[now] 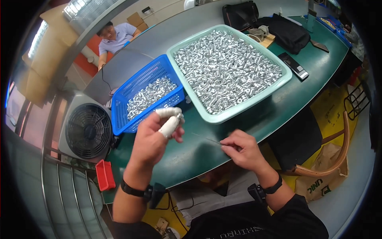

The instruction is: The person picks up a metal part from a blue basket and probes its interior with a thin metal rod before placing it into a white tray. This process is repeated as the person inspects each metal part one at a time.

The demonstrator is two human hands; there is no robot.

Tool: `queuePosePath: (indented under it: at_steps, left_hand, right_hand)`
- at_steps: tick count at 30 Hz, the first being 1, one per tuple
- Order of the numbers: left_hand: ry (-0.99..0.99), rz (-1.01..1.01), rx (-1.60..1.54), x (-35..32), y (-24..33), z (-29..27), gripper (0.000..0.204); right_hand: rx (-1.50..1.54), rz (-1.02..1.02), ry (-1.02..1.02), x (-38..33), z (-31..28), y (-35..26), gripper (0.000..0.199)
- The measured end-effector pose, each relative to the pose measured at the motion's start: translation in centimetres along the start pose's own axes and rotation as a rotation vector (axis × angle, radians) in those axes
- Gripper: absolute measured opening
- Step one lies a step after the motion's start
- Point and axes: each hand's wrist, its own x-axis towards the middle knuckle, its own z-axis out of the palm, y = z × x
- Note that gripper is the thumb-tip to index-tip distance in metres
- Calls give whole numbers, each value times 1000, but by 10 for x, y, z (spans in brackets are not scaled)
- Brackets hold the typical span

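Observation:
My left hand (pixel 150 139) is raised over the front of the green table (pixel 181 163), with white covers on its thumb and forefinger. Those two fingertips pinch a small shiny metal part (pixel 180 116), mostly hidden by the fingers. My right hand (pixel 243 150) grips a thin, needle-like metal tool (pixel 210 140), whose tip points left toward my left hand without touching it. Beyond my left hand, a tilted blue perforated basket (pixel 119 104) holds many small silver metal parts. To its right, a large pale green basket (pixel 234 114) is filled with similar parts.
A grey box fan (pixel 88 130) and a small red tray (pixel 105 175) are on the left. A dark phone (pixel 293 66) and black bag (pixel 285 35) lie at the right. A wooden-armed chair (pixel 344 139) stands beyond the table's right edge. Another person (pixel 117 39) sits behind the partition.

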Motion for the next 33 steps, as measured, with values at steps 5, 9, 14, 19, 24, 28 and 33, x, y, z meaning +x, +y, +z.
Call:
queuePosePath:
  at_steps: [5,9,14,19,24,28,33]
  left_hand:
    - [268,-171,-923,-82,-102,-3,26]
    - [301,-119,-1160,-101,-126,7,21]
    - [279,-62,-1255,-106,-135,7,19]
    - [295,-52,-1263,-106,-136,9,19]
    - [297,-52,-1249,-103,-137,9,20]
    - [297,-56,-1220,-102,-137,9,23]
    - [303,-77,-1172,-103,-135,10,28]
  right_hand:
    - [311,236,-23,-10,25,-19,12]
    - [350,299,-90,-16,46,-31,13]
    - [275,290,-132,-13,63,-43,14]
    - [235,292,-160,-10,68,-47,13]
    - [217,287,-156,-8,65,-48,13]
    - [165,256,-160,-3,60,-53,13]
    - [99,214,-184,1,56,-56,13]
